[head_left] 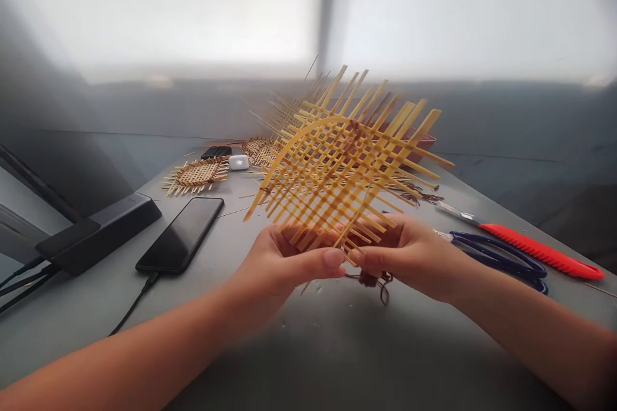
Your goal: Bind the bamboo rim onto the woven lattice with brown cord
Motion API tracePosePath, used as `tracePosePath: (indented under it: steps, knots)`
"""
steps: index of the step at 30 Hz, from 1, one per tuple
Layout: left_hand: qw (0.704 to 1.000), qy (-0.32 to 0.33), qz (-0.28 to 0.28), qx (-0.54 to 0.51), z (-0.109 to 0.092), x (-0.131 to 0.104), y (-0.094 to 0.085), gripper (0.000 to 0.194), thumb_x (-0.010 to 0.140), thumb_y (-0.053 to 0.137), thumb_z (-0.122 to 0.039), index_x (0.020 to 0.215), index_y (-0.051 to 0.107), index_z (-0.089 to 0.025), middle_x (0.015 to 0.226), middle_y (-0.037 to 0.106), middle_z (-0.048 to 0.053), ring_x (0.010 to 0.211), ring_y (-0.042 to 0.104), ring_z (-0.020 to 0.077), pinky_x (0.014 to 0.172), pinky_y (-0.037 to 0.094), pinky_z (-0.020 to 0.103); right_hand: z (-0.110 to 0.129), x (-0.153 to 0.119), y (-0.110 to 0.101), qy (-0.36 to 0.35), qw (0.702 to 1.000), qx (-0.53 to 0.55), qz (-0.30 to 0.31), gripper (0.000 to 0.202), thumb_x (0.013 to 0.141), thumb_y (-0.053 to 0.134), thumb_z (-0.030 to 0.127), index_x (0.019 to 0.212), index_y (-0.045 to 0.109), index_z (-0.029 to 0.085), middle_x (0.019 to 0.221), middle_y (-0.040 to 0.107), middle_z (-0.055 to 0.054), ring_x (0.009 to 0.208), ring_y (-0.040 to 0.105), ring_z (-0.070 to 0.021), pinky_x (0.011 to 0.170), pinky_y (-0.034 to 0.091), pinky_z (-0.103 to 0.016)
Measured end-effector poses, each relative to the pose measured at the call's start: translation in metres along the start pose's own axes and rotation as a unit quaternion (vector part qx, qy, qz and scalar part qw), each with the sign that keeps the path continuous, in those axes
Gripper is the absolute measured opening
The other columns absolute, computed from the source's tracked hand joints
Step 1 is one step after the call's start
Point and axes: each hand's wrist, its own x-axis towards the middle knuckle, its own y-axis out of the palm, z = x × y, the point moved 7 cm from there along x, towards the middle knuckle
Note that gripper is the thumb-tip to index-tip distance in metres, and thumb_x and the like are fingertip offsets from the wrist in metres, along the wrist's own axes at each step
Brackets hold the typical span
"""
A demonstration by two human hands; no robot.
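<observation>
A woven bamboo lattice [332, 167] is held up, tilted, above the table in front of me, its loose strip ends sticking out all round. A curved strip runs along its upper left side, with a dark brown tie near the top. My left hand [289, 260] grips the lower edge, thumb in front and fingers behind. Close beside it, my right hand [409, 257] pinches the strip ends at the bottom corner. Dark brown cord [380, 284] hangs below the right fingers. The fingers behind the lattice are partly hidden.
To the left lie a phone [180, 234] with a cable and a black power strip [101, 231]. Farther back are another woven piece [198, 173] and a white case [238, 162]. On the right are blue-handled scissors [501, 253] and a red-handled knife [540, 247]. A reddish container [427, 139] stands behind the lattice.
</observation>
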Motion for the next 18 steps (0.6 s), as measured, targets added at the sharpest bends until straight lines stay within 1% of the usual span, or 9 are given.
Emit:
tracePosePath:
  steps: [2, 6, 9, 13, 18]
  knots:
    - [1.0, 0.008, 0.013, -0.001, -0.001, 0.0, 0.0, 0.024, 0.065, 0.086, -0.038, 0.073, 0.075, -0.017, 0.073, 0.069, 0.001, 0.073, 0.063, 0.0137, 0.077, 0.051, 0.027, 0.0, -0.001, 0.003, 0.011, 1.0, -0.009, -0.003, 0.033, 0.062, 0.089, 0.039, 0.076, 0.069, 0.016, 0.065, 0.056, 0.003, 0.057, 0.05, -0.0085, 0.053, 0.042, -0.022]
    - [1.0, 0.005, 0.013, 0.011, -0.002, -0.001, 0.001, 0.026, 0.065, 0.086, -0.039, 0.07, 0.074, -0.017, 0.069, 0.065, 0.0, 0.07, 0.06, 0.012, 0.076, 0.051, 0.025, 0.008, -0.003, 0.005, -0.007, 0.999, -0.004, -0.036, 0.031, 0.055, 0.092, 0.034, 0.067, 0.069, 0.017, 0.065, 0.06, 0.002, 0.063, 0.053, -0.0106, 0.058, 0.044, -0.023]
    - [1.0, 0.006, 0.01, 0.001, -0.003, -0.001, 0.001, 0.026, 0.065, 0.086, -0.04, 0.071, 0.074, -0.017, 0.068, 0.064, -0.001, 0.07, 0.059, 0.0114, 0.076, 0.051, 0.025, 0.009, -0.005, 0.005, 0.002, 0.999, -0.009, -0.044, 0.031, 0.055, 0.092, 0.035, 0.061, 0.067, 0.016, 0.059, 0.059, 0.002, 0.059, 0.051, -0.0103, 0.056, 0.042, -0.024]
    - [1.0, 0.009, 0.014, -0.023, -0.005, -0.001, 0.004, 0.026, 0.065, 0.086, -0.039, 0.07, 0.074, -0.017, 0.069, 0.065, -0.001, 0.07, 0.061, 0.0111, 0.077, 0.052, 0.024, 0.008, -0.008, 0.003, 0.008, 0.998, -0.004, -0.058, 0.031, 0.056, 0.091, 0.036, 0.068, 0.071, 0.016, 0.062, 0.062, 0.001, 0.058, 0.052, -0.0095, 0.054, 0.042, -0.023]
    - [0.999, 0.009, 0.009, -0.034, -0.006, -0.001, 0.004, 0.023, 0.065, 0.087, -0.036, 0.07, 0.074, -0.018, 0.07, 0.065, -0.001, 0.07, 0.061, 0.0102, 0.077, 0.053, 0.023, 0.01, -0.01, -0.001, -0.002, 0.998, 0.002, -0.07, 0.03, 0.056, 0.092, 0.034, 0.071, 0.072, 0.017, 0.064, 0.064, 0.0, 0.058, 0.056, -0.0106, 0.054, 0.047, -0.023]
